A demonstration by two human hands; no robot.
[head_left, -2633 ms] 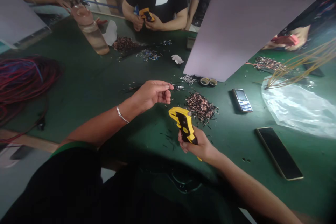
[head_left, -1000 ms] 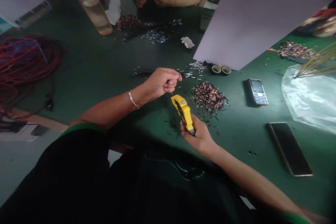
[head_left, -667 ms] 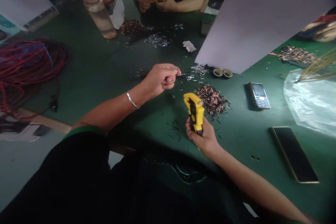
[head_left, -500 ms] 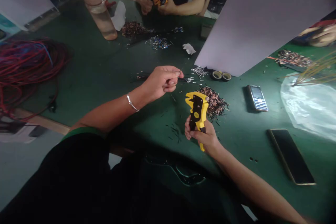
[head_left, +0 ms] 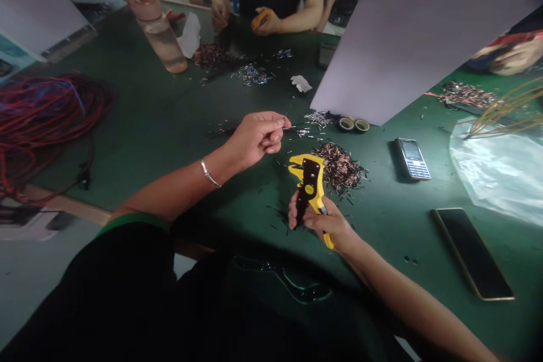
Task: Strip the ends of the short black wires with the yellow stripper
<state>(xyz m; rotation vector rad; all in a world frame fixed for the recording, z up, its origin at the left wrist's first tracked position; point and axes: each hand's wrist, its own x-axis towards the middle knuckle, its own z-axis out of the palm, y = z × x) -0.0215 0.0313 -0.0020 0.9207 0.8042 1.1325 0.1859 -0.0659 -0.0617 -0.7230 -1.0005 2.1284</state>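
Left hand point(head_left: 262, 134): fingers pinching a thin wire point(head_left: 291, 106). Right hand point(head_left: 324, 219): fingers wrapped round the yellow wire stripper point(head_left: 313, 174), over the worktop point(head_left: 382, 220) toward its near edge, nose gaping. Risk: tip-only pinch, so wire could slip or twist. Stripper's right by the cuttings pile point(head_left: 341, 165); a low swing could knock bits into the silvery pieces point(head_left: 318, 119) beyond.

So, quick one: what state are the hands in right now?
Left hand: closed, pinching what looks like a thin wire.
Right hand: closed around the handles of a yellow-and-black plier-like tool.
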